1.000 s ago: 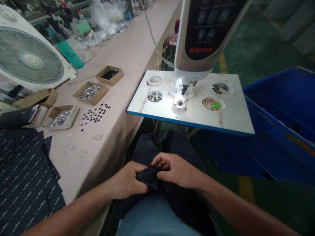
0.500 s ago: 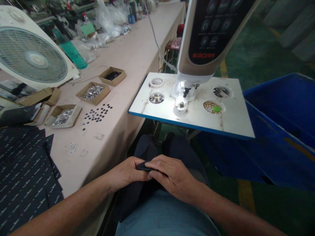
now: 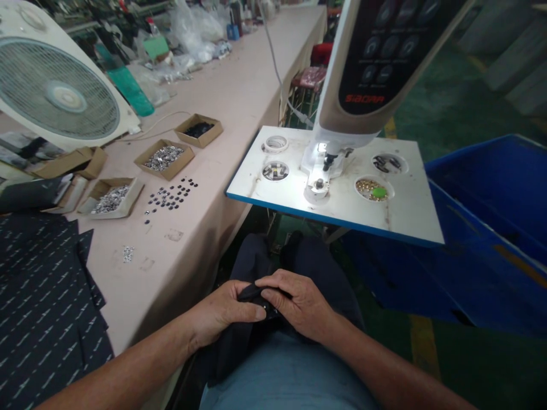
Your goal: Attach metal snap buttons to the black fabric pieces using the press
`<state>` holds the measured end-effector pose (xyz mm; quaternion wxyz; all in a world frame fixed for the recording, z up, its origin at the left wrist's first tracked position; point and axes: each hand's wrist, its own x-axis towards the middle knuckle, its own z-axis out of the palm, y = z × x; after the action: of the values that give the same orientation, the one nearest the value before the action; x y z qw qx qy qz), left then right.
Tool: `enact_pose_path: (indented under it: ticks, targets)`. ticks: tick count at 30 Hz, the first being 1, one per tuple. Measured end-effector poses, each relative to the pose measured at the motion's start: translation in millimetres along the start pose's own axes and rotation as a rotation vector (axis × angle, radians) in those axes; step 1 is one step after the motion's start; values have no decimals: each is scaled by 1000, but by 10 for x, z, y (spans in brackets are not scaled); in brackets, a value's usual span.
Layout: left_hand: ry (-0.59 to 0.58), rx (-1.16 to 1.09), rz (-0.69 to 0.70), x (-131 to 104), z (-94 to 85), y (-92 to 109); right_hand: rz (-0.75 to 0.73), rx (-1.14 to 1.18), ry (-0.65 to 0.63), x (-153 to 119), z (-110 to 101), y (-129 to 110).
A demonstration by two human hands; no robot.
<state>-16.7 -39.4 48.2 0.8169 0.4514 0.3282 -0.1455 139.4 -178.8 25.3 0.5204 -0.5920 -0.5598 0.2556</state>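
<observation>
Near the machine, left hand and right hand clamp fingers on dark cloth, seemingly arranging it; next calls for steady pinching.

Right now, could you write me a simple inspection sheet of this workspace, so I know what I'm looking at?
Surface: pinkish tabletop on the left; white machine plate with a blue edge ahead.
Things in hand: black cloth, bunched; shiny specks beside it are too small to identify.
Clutter: loose dark round pieces near open cardboard boxes of small parts; clear plastic bags farther back.
Grip: left hand and right hand, both bare, close on the cloth.
Cables: grey cable runs down between tabletop and machine.
Surroundings: box fan on the left, button-panel machine ahead, blue bin on the right.
</observation>
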Motion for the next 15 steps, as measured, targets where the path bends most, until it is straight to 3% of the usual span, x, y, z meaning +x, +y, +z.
enact_pose_path:
  ticks: [7,11,15]
  targets:
    - [14,-145,64,-26,38,25,-15,6,40,63,43,23]
    - [13,-215,91,-23,39,51,-50,-90,-1,34,49,53]
    - [9,-173,149,34,-46,65,102,-159,9,78,42,142]
